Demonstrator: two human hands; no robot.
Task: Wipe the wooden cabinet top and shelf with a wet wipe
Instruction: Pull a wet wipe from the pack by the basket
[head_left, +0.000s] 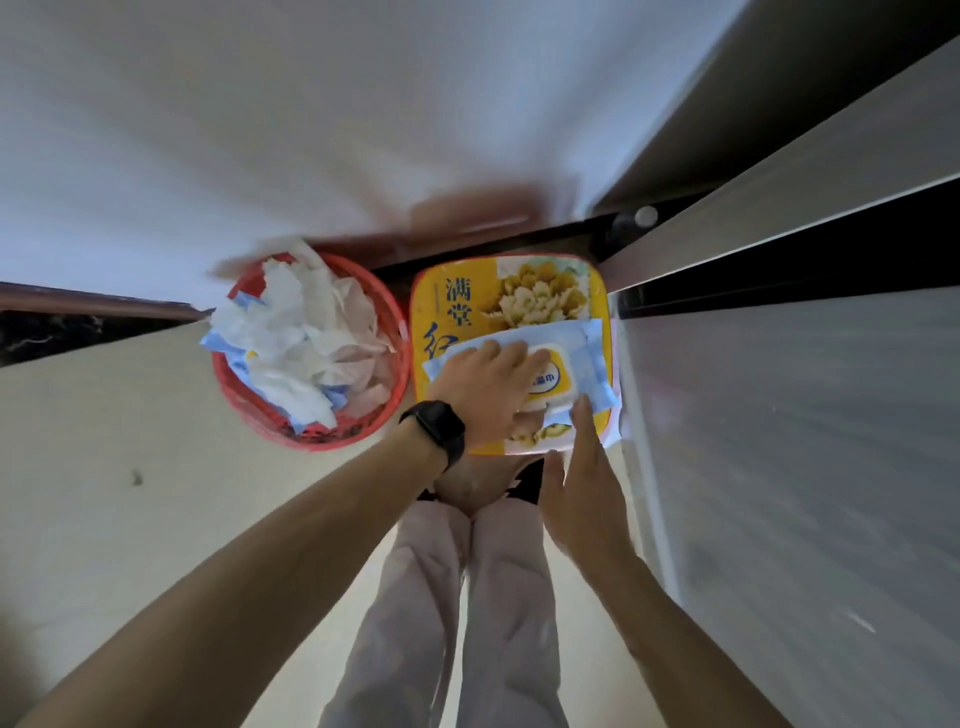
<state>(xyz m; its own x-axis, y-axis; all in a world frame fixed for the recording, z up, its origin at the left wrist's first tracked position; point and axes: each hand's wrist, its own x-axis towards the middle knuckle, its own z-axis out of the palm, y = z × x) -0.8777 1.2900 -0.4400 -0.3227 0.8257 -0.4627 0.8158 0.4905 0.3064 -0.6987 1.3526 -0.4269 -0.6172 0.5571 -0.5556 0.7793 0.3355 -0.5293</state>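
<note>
We press our left hand (483, 389), fingers straight, flat on the wet wipe pack (584, 358) atop the yellow box (457, 291); our right hand (582, 488), fingers extended, touches its edge.

The pack of wet wipes (589, 358) is soft and light blue, with a yellow lid (560, 375) that has a white rim and a blue mark on it. It lies flat on top of a big yellow box (452, 306) with flower pictures, on the near right part of the box, turned a little crooked. The lid looks flat and shut. The left hand (488, 387) lies flat over the left side of the pack and hides that part. A fingertip of the right hand (582, 493) touches the near edge of the lid.
</note>
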